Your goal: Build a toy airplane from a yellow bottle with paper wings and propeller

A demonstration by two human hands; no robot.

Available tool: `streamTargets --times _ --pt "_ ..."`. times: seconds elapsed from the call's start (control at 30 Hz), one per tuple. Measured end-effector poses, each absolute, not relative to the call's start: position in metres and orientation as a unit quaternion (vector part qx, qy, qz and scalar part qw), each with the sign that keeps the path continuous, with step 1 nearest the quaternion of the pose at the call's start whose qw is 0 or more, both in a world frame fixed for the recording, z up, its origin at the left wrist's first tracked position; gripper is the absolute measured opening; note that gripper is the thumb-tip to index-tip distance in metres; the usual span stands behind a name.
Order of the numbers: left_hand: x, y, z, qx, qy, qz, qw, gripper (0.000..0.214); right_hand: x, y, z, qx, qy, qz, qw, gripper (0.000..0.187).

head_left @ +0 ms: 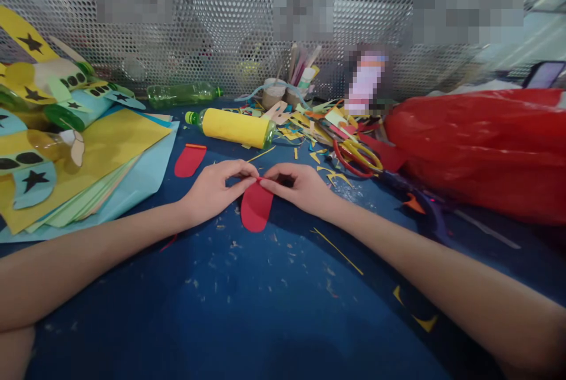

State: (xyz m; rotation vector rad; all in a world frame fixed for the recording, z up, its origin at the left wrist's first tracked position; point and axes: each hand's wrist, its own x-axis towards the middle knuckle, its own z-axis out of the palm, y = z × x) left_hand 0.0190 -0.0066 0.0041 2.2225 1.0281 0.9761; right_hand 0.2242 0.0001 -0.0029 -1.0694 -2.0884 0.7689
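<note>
Forearms [106, 250] converge; my left hand [212, 188] and right hand [307, 188] pinch a red paper cutout [257, 209] at its top between fingers [242, 167], seemingly steadying it.

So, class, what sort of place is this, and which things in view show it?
Most likely a craft workspace: coloured sheets are stacked on the left, scissors lie among loose scraps, while the left hand and right hand pinch a red cutout.

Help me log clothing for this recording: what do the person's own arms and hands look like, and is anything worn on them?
The ungloved left hand and ungloved right hand show no rings. The left forearm and right forearm are bare, without visible sleeve or watch. Fingernails are too small to judge.
</note>
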Motion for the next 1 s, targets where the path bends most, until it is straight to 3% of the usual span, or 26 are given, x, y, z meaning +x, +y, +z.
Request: streamTargets --times 0.3,0.73,1.0 --pt "0.0176 -0.0014 -0.0034 0.778 0.389 0.392 0.3 0.01 0.2263 -0.0019 -0.0047 -0.41 -0.823 0.198 0.339 0.021" --pt "0.0173 0.0017 -0.0019 0.748 0.409 0.415 0.319 0.006 0.231 0.0023 -0.002 -0.393 -0.798 0.301 0.345 0.042" --pt "0.0159 0.0021 -0.004 0.757 0.393 0.397 0.339 0.01 0.2282 0.003 -0.0025 -0.416 -0.774 0.326 0.348 0.029"
